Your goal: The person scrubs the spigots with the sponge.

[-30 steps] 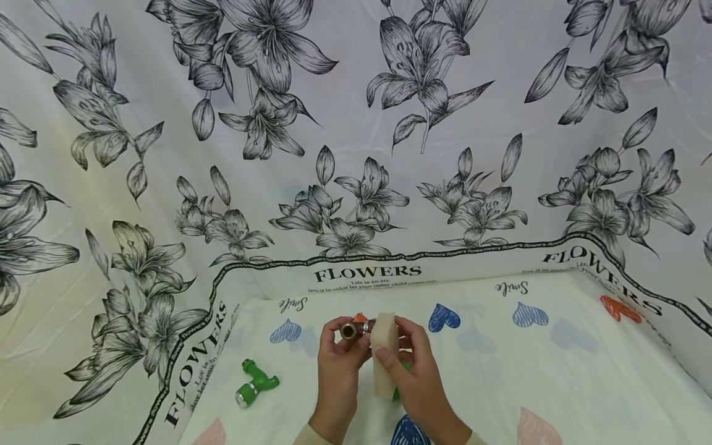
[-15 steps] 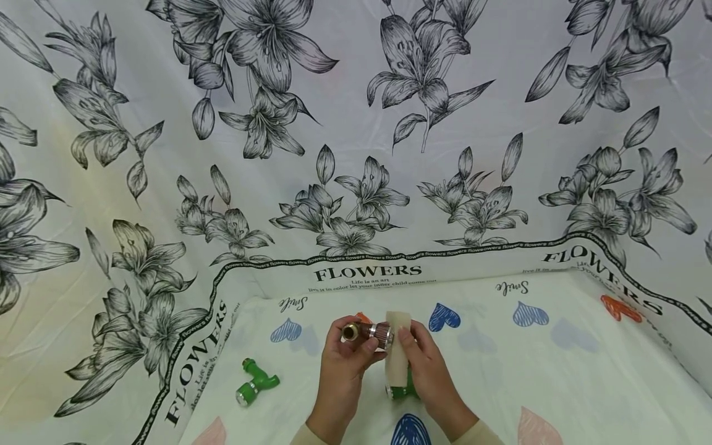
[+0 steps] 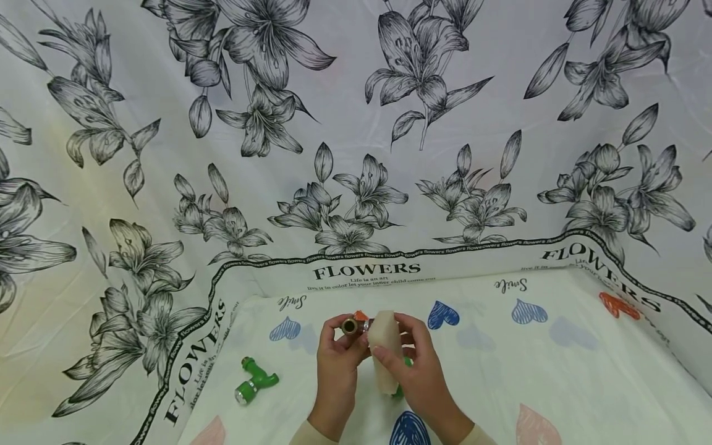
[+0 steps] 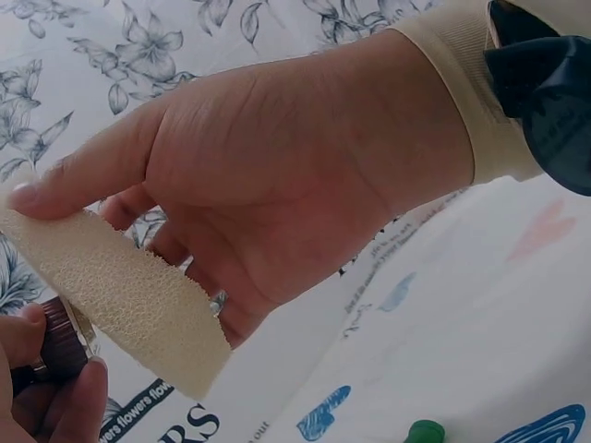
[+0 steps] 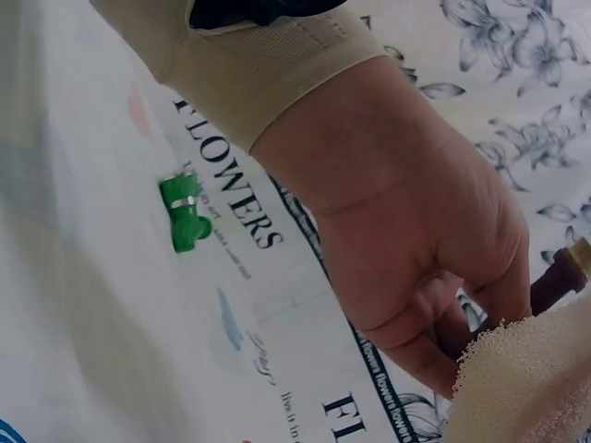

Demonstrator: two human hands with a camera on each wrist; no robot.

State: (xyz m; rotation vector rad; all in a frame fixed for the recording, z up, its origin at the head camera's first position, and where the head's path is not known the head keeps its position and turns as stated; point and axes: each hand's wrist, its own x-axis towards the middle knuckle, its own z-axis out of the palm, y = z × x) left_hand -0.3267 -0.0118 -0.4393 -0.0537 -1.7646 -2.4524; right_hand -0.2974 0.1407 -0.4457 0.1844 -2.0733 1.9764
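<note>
My left hand [image 3: 337,371] grips a dark reddish-brown tap with a brass threaded end [image 3: 349,326], held up over the cloth. Beside it my right hand [image 3: 423,371] holds a cream sponge [image 3: 384,349], thumb on the near face, against the tap's knob end. From the head camera the sponge hides that end. In the left wrist view, the tap's ribbed dark knob [image 4: 66,340] meets the porous sponge [image 4: 129,300]. The right wrist view shows the tap's brass end [image 5: 580,254] past the fingers, with the sponge [image 5: 531,388] below.
A green tap [image 3: 254,380] lies on the cloth to the left. Another green thing [image 3: 402,389] shows partly behind the sponge and right hand. White cloth with printed hearts [image 3: 500,377] covers the surface; a flower-printed curtain [image 3: 356,204] rises behind and at both sides.
Half a second ago the sponge stood farther right, with the tap's ribbed knob in sight. Now it has come back left over the knob, much as it was one second ago.
</note>
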